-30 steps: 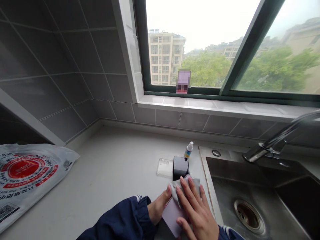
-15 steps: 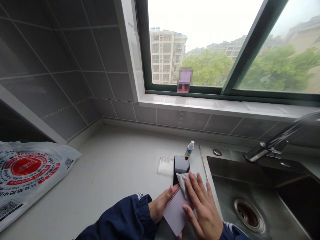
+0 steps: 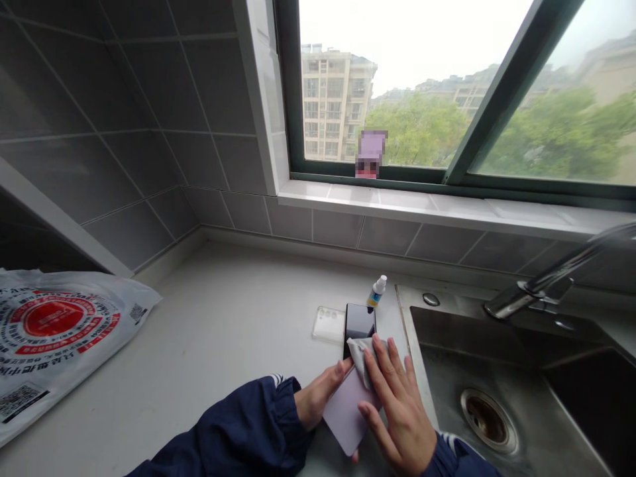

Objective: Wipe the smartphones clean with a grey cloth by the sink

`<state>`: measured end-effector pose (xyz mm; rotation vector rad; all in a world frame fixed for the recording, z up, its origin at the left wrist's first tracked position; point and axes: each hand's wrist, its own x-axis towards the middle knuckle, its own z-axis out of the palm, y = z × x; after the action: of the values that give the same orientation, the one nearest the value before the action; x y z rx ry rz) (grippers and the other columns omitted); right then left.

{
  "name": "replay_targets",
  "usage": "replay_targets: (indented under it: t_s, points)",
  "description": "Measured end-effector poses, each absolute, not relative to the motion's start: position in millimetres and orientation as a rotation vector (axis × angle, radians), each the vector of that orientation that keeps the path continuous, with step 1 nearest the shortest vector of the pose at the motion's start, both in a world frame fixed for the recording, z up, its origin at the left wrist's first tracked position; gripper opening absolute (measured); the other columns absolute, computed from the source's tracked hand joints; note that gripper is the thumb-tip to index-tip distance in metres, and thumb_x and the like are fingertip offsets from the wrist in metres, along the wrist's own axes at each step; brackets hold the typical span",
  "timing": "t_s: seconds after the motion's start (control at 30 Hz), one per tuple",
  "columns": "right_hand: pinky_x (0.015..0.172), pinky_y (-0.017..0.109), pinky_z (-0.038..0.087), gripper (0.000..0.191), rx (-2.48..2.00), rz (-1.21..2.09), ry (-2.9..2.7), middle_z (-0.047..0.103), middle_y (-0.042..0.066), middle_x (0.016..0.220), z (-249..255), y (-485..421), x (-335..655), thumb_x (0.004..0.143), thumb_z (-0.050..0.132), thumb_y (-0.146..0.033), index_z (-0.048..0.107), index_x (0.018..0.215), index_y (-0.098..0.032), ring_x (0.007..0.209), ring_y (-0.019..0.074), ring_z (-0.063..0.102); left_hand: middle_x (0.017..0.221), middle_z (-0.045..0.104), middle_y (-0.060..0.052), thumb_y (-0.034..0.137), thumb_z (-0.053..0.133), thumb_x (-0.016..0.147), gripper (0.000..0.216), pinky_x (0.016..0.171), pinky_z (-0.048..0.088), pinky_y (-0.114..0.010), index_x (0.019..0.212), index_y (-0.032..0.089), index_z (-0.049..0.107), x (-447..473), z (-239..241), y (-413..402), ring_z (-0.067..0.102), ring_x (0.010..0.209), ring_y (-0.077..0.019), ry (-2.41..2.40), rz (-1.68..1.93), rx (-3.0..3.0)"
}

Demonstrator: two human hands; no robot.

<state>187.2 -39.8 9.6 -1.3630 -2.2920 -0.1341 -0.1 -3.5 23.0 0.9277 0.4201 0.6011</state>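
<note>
My left hand [image 3: 322,392] is closed round the left edge of a lilac phone [image 3: 348,412], whose plain flat side faces up. Over the phone's far end lies a folded grey cloth [image 3: 360,358]. My right hand [image 3: 397,404] presses the cloth onto the phone, its fingers stretched and slightly apart. Just beyond lies a second phone with a black glossy screen [image 3: 360,320], partly covered by the cloth. A clear phone case [image 3: 328,323] rests to its left. Behind it stands a small white spray bottle [image 3: 377,291] with a blue and yellow label.
A steel sink [image 3: 447,358] with a chrome faucet [image 3: 527,295] adjoins the white counter [image 3: 223,318] on the right. On the left lies a white plastic bag [image 3: 74,331] with red print. A window sill [image 3: 397,202] runs along the back wall.
The view has shifted slightly. Both hands, the lilac phone and the cloth appear a little higher and to the left, and both hands keep their hold.
</note>
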Motion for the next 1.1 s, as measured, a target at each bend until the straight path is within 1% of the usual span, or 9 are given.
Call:
replay_targets:
  t_s: [0.1, 0.27, 0.33, 0.4, 0.53, 0.63, 0.83, 0.97, 1.1]
  points:
    - [0.112, 0.057, 0.015, 0.064, -1.358, -0.131, -2.289, 0.019, 0.015, 0.157, 9.9, -39.1, 187.6, 0.096, 0.039, -0.038, 0.02, 0.152, -0.014, 0.144, 0.039, 0.013, 0.133, 0.053, -0.018, 0.061, 0.029, 0.091, 0.066, 0.056, 0.052, -0.027, 0.148, 0.027, 0.027, -0.8, 26.4, -4.6, 0.065, 0.071, -0.0161, 0.45, 0.598, 0.934]
    - [0.111, 0.058, 0.017, 0.062, -1.359, -0.14, -2.301, 0.019, 0.016, 0.157, 10.6, -39.0, 189.5, 0.096, 0.038, -0.036, 0.02, 0.152, -0.013, 0.144, 0.039, 0.014, 0.132, 0.053, -0.019, 0.063, 0.03, 0.09, 0.069, 0.052, 0.051, -0.027, 0.149, 0.028, 0.024, -2.0, 34.1, -2.3, 0.067, 0.07, -0.0182, 0.414, 0.549, 0.927]
    - [0.111, 0.058, 0.018, 0.063, -1.366, -0.137, -2.299, 0.019, 0.016, 0.157, 10.7, -38.6, 190.4, 0.096, 0.038, -0.036, 0.02, 0.152, -0.013, 0.144, 0.039, 0.014, 0.128, 0.056, -0.019, 0.063, 0.031, 0.09, 0.069, 0.051, 0.051, -0.026, 0.149, 0.028, 0.023, -1.3, 36.3, -1.6, 0.066, 0.066, -0.0171, 0.403, 0.543, 0.916]
    - [0.11, 0.059, 0.019, 0.063, -1.371, -0.126, -2.294, 0.019, 0.016, 0.157, 10.7, -37.8, 191.5, 0.097, 0.038, -0.036, 0.019, 0.152, -0.013, 0.144, 0.0391, 0.014, 0.122, 0.059, -0.018, 0.064, 0.031, 0.089, 0.07, 0.05, 0.051, -0.026, 0.148, 0.027, 0.027, 0.2, 36.9, -1.7, 0.066, 0.063, -0.0165, 0.405, 0.558, 0.91]
    - [0.11, 0.06, 0.02, 0.064, -1.385, -0.095, -2.264, 0.018, 0.015, 0.157, 10.6, -35.7, 193.9, 0.096, 0.037, -0.037, 0.016, 0.153, -0.014, 0.144, 0.0388, 0.013, 0.116, 0.06, -0.018, 0.064, 0.031, 0.089, 0.069, 0.048, 0.052, -0.026, 0.143, 0.022, 0.038, 3.1, 33.1, -2.0, 0.067, 0.073, -0.0216, 0.381, 0.581, 0.9]
    - [0.11, 0.06, 0.022, 0.065, -1.395, -0.069, -2.243, 0.016, 0.014, 0.158, 10.2, -34.3, 194.4, 0.096, 0.037, -0.037, 0.014, 0.153, -0.016, 0.145, 0.0384, 0.011, 0.114, 0.06, -0.017, 0.064, 0.03, 0.09, 0.068, 0.048, 0.052, -0.026, 0.142, 0.021, 0.039, 3.3, 27.2, -1.3, 0.067, 0.078, -0.0237, 0.353, 0.596, 0.898]
    - [0.109, 0.062, 0.022, 0.064, -1.401, -0.028, -2.232, 0.015, 0.014, 0.158, 11.0, -35.1, 191.6, 0.097, 0.036, -0.037, 0.013, 0.153, -0.017, 0.145, 0.0384, 0.009, 0.13, 0.054, -0.018, 0.062, 0.025, 0.092, 0.066, 0.052, 0.052, -0.026, 0.144, 0.024, 0.036, 2.3, 19.8, -1.3, 0.067, 0.078, -0.0204, 0.379, 0.596, 0.888]
    - [0.109, 0.062, 0.022, 0.062, -1.414, -0.012, -2.217, 0.015, 0.014, 0.158, 13.0, -36.7, 189.8, 0.098, 0.034, -0.037, 0.013, 0.153, -0.018, 0.145, 0.0376, 0.009, 0.126, 0.057, -0.016, 0.061, 0.021, 0.093, 0.065, 0.054, 0.053, -0.027, 0.143, 0.023, 0.038, 4.1, 17.8, -1.0, 0.067, 0.074, -0.0188, 0.361, 0.632, 0.897]
    - [0.108, 0.063, 0.023, 0.062, -1.412, -0.014, -2.211, 0.017, 0.014, 0.158, 13.1, -36.0, 189.4, 0.098, 0.034, -0.038, 0.014, 0.153, -0.018, 0.145, 0.0376, 0.009, 0.128, 0.056, -0.017, 0.061, 0.023, 0.092, 0.066, 0.062, 0.055, -0.032, 0.144, 0.023, 0.036, 5.0, 16.6, 0.0, 0.067, 0.074, -0.0189, 0.357, 0.644, 0.9]
